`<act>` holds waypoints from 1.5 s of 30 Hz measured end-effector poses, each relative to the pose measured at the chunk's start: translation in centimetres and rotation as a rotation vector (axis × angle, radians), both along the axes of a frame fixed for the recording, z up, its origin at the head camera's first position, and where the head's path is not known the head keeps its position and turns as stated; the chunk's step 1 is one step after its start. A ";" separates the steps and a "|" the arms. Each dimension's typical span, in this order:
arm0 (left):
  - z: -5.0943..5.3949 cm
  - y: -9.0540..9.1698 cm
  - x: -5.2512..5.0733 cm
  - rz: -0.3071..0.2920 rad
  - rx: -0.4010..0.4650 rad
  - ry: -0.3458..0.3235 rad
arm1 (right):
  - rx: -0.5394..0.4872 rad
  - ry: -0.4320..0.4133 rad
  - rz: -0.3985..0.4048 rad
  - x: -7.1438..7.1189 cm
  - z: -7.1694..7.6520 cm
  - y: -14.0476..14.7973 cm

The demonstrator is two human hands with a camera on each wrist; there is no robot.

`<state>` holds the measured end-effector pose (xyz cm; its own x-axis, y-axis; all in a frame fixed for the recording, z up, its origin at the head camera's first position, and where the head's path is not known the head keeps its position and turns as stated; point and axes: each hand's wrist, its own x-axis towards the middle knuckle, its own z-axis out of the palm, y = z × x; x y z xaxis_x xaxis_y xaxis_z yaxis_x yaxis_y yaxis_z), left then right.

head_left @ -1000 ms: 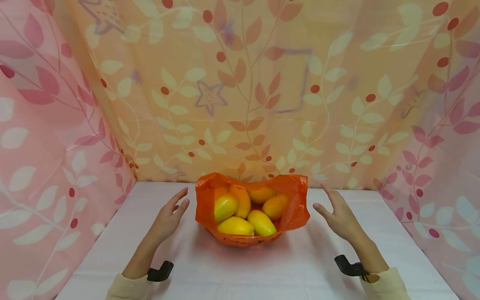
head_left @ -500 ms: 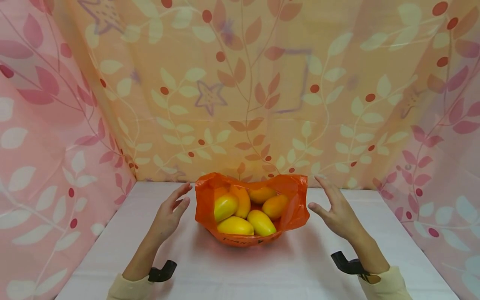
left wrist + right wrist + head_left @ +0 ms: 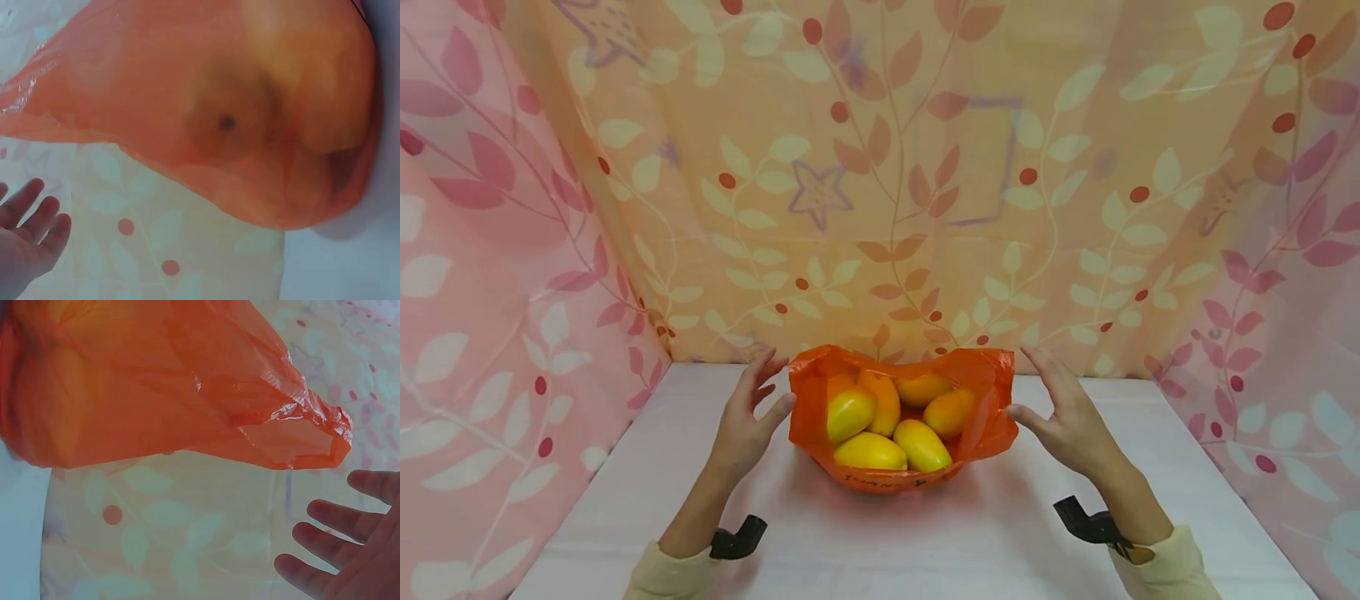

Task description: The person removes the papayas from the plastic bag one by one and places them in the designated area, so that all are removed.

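Note:
An orange plastic bag [image 3: 808, 408] stands with its mouth spread wide in the middle of the table. Several yellow and orange mangoes [image 3: 923, 447] lie inside it; dark lettering runs along its front. My left hand [image 3: 741, 433] is at the bag's left side, fingers loosely extended and thumb apart, holding nothing. On the other side my right hand [image 3: 1070, 427] is spread in the same way, its thumb at the bag's right edge. In the wrist views, the left hand [image 3: 28, 244] and right hand [image 3: 356, 544] show relaxed fingers beside the orange plastic; any light contact by the thumbs cannot be told.
A white-covered table [image 3: 925, 550] carries the bag. Behind it hangs a leaf-patterned yellow curtain [image 3: 895, 167], with pink patterned curtains [image 3: 475, 333] at both sides. A black wrist mount [image 3: 739, 537] sits on each forearm.
Both hands have moved inward, towards the bag from either side, the right hand also slightly up. The bag and mangoes stay where they were.

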<state>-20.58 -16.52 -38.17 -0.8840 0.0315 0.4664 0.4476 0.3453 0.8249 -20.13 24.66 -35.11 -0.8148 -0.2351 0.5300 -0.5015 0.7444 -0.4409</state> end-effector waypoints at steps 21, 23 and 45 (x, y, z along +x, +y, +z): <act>0.3 1.5 -0.2 -0.132 -0.114 0.130 | 0.049 0.114 0.169 -0.8 2.6 -2.9; 0.1 1.6 -0.4 -0.127 -0.145 0.114 | 0.051 0.121 0.192 -1.0 2.6 -3.6; -1.2 1.9 -4.2 -0.025 -0.344 -0.006 | 0.101 0.103 0.356 -1.2 1.8 -9.2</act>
